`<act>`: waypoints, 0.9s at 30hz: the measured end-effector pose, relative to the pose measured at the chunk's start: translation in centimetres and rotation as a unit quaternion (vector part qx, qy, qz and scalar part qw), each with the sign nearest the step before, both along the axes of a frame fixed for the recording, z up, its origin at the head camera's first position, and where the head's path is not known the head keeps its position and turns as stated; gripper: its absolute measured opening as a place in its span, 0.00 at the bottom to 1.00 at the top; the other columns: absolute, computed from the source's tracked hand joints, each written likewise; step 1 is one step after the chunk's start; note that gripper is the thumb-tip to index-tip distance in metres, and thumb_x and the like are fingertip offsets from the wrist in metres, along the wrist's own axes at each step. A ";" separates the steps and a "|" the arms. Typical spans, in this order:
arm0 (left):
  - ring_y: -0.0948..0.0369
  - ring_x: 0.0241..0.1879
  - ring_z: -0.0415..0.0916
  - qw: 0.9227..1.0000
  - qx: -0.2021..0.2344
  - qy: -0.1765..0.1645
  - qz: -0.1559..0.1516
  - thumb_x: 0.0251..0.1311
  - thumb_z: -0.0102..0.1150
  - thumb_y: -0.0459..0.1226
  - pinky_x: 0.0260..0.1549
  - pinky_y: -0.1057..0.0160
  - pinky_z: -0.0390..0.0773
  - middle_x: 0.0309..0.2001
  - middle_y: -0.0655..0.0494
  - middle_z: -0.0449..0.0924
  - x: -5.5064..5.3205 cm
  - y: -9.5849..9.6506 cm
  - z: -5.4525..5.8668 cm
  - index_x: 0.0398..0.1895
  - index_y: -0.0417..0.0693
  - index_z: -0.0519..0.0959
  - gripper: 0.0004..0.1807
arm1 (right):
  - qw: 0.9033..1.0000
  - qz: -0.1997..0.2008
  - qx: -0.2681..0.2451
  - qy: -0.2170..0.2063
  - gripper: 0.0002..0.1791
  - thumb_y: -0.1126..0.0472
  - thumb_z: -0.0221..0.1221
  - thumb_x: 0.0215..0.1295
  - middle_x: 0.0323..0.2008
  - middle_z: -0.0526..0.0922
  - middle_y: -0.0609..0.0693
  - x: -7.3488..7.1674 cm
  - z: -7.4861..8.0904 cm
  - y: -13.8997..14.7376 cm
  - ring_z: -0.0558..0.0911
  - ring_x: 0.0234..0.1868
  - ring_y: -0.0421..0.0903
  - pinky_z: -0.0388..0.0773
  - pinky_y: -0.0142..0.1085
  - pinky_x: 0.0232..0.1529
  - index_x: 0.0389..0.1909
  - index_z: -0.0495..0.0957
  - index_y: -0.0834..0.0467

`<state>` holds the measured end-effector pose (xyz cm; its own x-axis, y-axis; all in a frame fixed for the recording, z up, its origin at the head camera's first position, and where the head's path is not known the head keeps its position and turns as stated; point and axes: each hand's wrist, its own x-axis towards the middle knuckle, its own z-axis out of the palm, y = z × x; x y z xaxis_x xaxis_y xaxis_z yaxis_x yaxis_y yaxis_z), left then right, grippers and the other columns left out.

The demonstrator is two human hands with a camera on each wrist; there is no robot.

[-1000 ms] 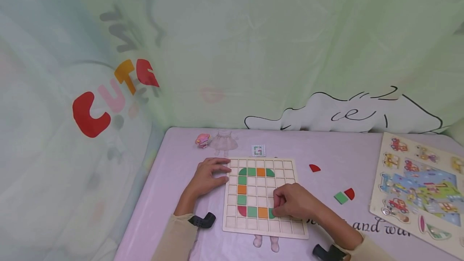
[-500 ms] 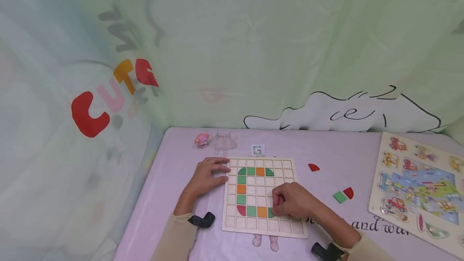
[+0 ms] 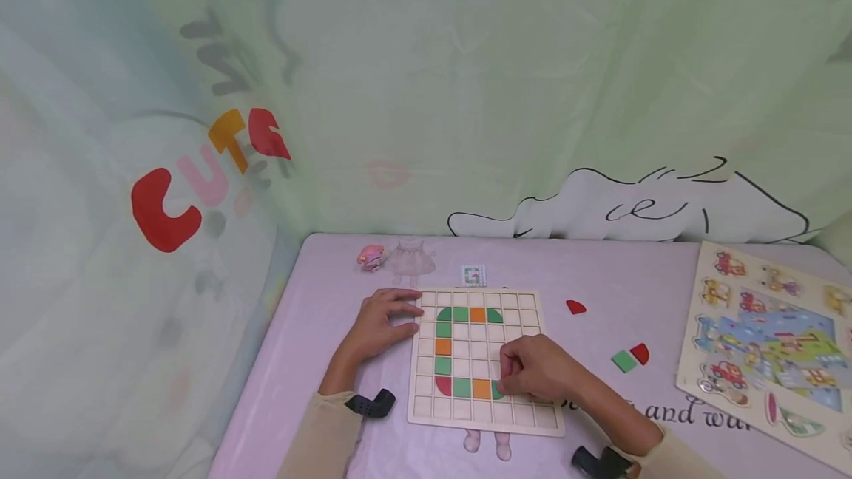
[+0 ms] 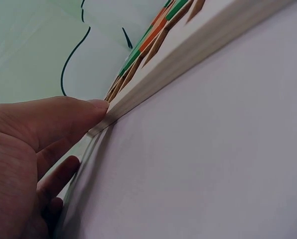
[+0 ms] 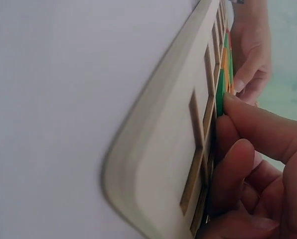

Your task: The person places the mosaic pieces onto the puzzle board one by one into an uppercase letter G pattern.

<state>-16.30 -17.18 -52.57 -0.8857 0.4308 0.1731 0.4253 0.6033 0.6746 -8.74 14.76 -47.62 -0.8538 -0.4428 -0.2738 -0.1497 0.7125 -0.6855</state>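
Note:
A pale wooden grid board [image 3: 482,350] lies flat on the table in the head view. Green, orange and red tiles sit in its cells as a C-shaped outline, among them a red quarter-circle [image 3: 444,386] at the lower left. My left hand [image 3: 381,324] rests at the board's left edge, fingers spread and thumb tip touching the rim. With thumb and curled fingers, my right hand [image 3: 539,368] pinches a green quarter-circle tile [image 5: 220,92] at the lower right end of the outline. Those fingers partly cover this tile in the head view.
Right of the board lie a red quarter-circle [image 3: 576,307], a green square [image 3: 624,361] and another red piece [image 3: 640,354]. A small pattern card [image 3: 473,276] and a pink toy [image 3: 371,257] are behind. A picture puzzle board [image 3: 692,375] occupies the right side.

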 end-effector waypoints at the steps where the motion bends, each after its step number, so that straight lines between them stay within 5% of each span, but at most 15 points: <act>1: 0.52 0.66 0.70 1.000 0.002 0.001 -0.001 0.56 0.72 0.40 0.59 0.46 0.62 0.63 0.59 0.81 0.0 0.0 0.0 0.45 0.55 0.89 0.12 | 1.000 0.000 -0.002 -0.001 0.13 0.54 0.74 0.56 0.16 0.75 0.41 0.0 0.0 0.1 0.74 0.18 0.40 0.67 0.32 0.23 0.22 0.78 0.47; 13: 0.54 0.67 0.70 1.000 -0.002 -0.023 0.000 0.56 0.73 0.40 0.61 0.47 0.61 0.64 0.61 0.80 0.0 0.2 0.3 0.45 0.56 0.89 0.12 | 0.998 -0.035 -0.035 0.026 0.10 0.52 0.73 0.58 0.22 0.77 0.41 0.0 0.9 3.2 0.75 0.27 0.38 0.71 0.29 0.29 0.29 0.80 0.48; 27: 0.55 0.67 0.70 1.000 -0.003 -0.018 0.006 0.57 0.72 0.40 0.61 0.47 0.61 0.64 0.62 0.80 0.0 0.1 0.2 0.45 0.56 0.89 0.12 | 0.991 -0.077 0.079 0.069 0.12 0.48 0.73 0.57 0.30 0.79 0.41 -0.4 3.1 13.3 0.73 0.34 0.37 0.70 0.30 0.33 0.38 0.85 0.47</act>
